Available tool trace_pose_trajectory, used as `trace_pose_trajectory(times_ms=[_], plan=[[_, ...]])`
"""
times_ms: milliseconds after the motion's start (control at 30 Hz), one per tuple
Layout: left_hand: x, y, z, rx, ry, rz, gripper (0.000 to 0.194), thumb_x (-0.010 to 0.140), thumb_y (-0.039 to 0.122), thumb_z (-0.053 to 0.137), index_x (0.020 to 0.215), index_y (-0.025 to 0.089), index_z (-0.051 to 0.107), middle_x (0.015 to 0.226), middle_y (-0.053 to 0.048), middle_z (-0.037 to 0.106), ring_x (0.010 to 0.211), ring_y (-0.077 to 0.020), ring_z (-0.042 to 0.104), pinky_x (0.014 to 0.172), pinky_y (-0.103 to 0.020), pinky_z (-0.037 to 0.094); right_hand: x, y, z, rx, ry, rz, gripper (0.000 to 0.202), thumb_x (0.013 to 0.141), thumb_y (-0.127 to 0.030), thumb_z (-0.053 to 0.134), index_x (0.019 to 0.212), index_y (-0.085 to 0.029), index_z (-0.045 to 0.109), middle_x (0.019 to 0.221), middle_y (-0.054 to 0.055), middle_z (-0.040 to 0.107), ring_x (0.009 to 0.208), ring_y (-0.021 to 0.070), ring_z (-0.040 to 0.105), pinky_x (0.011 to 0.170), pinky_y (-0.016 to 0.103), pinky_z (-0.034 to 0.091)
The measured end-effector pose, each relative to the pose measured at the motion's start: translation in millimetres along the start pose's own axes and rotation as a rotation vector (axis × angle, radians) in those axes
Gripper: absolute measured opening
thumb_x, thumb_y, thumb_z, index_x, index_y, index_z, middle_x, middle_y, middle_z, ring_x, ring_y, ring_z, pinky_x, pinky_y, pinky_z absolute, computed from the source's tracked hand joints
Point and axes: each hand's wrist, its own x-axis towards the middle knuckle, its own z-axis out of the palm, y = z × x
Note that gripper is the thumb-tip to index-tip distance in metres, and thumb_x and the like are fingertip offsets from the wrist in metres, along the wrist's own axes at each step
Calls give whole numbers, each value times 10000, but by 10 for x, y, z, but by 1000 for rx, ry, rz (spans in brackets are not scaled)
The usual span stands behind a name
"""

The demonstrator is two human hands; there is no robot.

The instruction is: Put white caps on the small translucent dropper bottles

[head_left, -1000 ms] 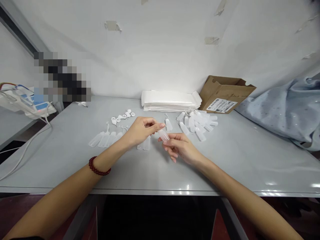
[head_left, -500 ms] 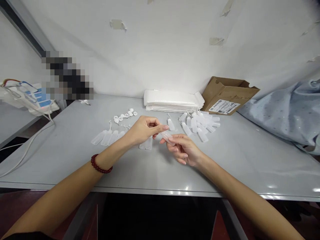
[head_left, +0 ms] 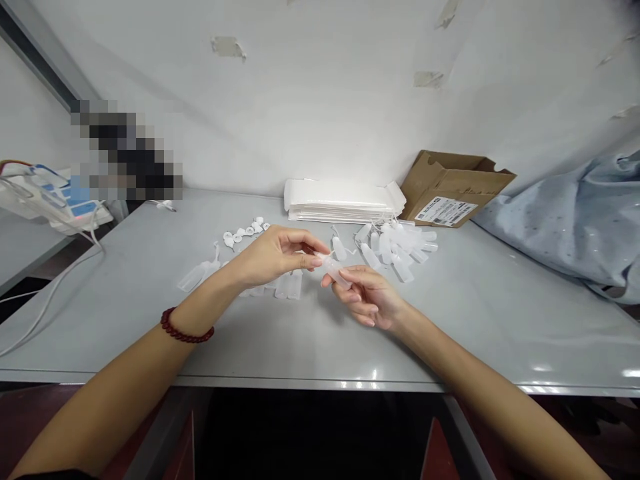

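Observation:
Over the middle of the table, my right hand (head_left: pixel 367 293) grips a small translucent plastic sleeve (head_left: pixel 336 269) between thumb and fingers. My left hand (head_left: pixel 285 255) pinches at its upper end, where a thin white string shows; the exact contact is partly hidden by the fingers. Behind my hands lies a single similar sleeve with a string (head_left: pixel 339 248). To the right of it is a loose pile of translucent sleeves (head_left: pixel 395 245). More sleeves (head_left: pixel 287 285) lie in a row below and behind my left forearm, partly covered by it.
Several small white round pieces (head_left: pixel 245 232) sit at the back left. Flat white packaging (head_left: pixel 345 200) is stacked against the wall, beside an open cardboard box (head_left: pixel 450 190). A pale blue cloth (head_left: pixel 565 213) covers the right side. A power strip with cables (head_left: pixel 75 200) is at far left.
My left hand has shifted slightly left and now pinches the sleeve's string end, with its fingers straighter. The right hand keeps its hold. The whole view has moved a little.

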Motion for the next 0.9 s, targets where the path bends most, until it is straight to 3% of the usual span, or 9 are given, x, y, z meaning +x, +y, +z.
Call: trace_pose_trajectory(times_ms=[167, 433, 667, 767, 900], plan=[[1, -4, 8, 21, -11, 64, 160, 763, 284, 730, 889, 185, 724, 887, -27, 698, 824, -139, 622, 742, -258, 518, -9, -19, -23, 3, -15, 11, 241, 870, -270, 549, 874, -72, 687, 480, -89, 425, 264, 0, 164, 229, 133, 307], [-1, -14, 70, 7, 66, 59, 189, 748, 291, 740, 900, 180, 721, 905, -36, 701, 881, -163, 633, 770, -272, 517, -13, -29, -71, 39, -59, 56, 363, 937, -309, 372, 840, -96, 650, 437, -80, 419, 253, 23, 139, 234, 142, 298], [26, -36, 98, -61, 94, -177, 247, 800, 409, 684, 876, 175, 714, 760, -22, 694, 708, -131, 655, 688, -256, 506, -11, -7, -25, -15, -20, 11, 332, 933, -289, 388, 830, -100, 640, 448, -78, 427, 266, 20, 141, 246, 144, 294], [41, -56, 100, -144, 5, -268, 275, 817, 422, 654, 791, 150, 685, 755, -29, 688, 624, -113, 636, 640, -252, 511, -10, -6, -34, -42, -16, 1, 314, 923, -299, 412, 818, -108, 638, 442, -80, 424, 265, 19, 140, 244, 146, 278], [40, -34, 114, -159, -48, -275, 290, 826, 379, 634, 663, 138, 625, 659, -10, 635, 519, -78, 564, 538, -214, 467, -12, -5, -33, -88, -7, 4, 288, 888, -328, 463, 795, -116, 634, 431, -85, 415, 263, 19, 145, 242, 153, 265]])
